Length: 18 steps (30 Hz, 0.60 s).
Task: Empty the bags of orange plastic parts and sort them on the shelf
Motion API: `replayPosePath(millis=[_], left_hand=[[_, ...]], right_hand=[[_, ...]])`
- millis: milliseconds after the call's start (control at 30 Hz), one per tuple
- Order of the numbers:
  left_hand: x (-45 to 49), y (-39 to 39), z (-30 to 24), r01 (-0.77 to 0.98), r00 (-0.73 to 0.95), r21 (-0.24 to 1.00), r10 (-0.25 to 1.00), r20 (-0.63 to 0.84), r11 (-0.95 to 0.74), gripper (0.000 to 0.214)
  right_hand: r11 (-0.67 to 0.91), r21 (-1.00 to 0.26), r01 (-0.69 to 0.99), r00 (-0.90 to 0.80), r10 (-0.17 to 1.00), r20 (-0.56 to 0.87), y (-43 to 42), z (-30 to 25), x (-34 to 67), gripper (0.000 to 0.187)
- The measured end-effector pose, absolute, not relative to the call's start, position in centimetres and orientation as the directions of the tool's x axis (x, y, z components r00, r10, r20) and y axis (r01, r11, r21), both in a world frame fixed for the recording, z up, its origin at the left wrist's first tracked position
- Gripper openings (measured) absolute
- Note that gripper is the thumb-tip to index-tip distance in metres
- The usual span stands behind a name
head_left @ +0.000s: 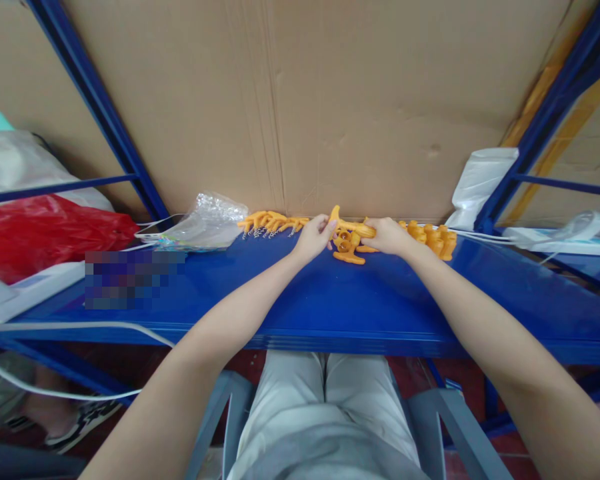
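Both my hands meet at the back of a blue shelf (330, 300). My left hand (314, 237) pinches one end of an orange plastic piece (353, 229), fingers closed on it. My right hand (387, 236) grips the other end of the same piece. Under it lie more orange pieces (349, 252), one with a ring shape. To the left is a row of orange pieces with small metal chains (273, 222). Right of my right hand sits a cluster of chunkier orange pieces (433, 239).
A clear plastic bag (207, 221) lies left of the chained pieces, a red bag (40, 233) further left. A white pouch (480, 183) leans at the right by a blue upright (535, 127). Cardboard (305, 100) backs the shelf. White cables run along both sides.
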State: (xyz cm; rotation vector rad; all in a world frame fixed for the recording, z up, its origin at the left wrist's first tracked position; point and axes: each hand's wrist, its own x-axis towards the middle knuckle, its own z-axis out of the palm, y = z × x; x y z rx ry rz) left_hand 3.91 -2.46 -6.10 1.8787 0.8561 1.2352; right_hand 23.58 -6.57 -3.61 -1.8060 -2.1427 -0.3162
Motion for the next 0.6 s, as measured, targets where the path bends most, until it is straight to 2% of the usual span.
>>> replayPosePath(millis=[133,267,433,600], left_hand=[[4.0,-3.1,-5.7,0.147,0.333,0.855,0.839,0.43,-0.497,0.022],[4.1,-3.3,-5.3,0.136,0.304,0.87,0.856,0.419,-0.474,0.024],[4.4,-2.9,-5.5,0.121,0.274,0.877,0.865,0.421,-0.466,0.029],[4.6,-3.0,-5.6,0.09,0.257,0.919,0.9,0.351,-0.384,0.032]], right_hand=[[0.192,-0.015,0.981,-0.175,0.918,0.356,-6.4,-3.6,23.8,0.017],[0.125,0.022,0.992,-0.125,0.93,0.346,-6.9,-3.1,23.2,0.022],[0.039,0.119,0.992,-0.08,0.928,0.364,-7.6,-2.6,22.6,0.028],[0.009,0.199,0.98,-0.094,0.902,0.422,-7.8,-2.5,22.4,0.031]])
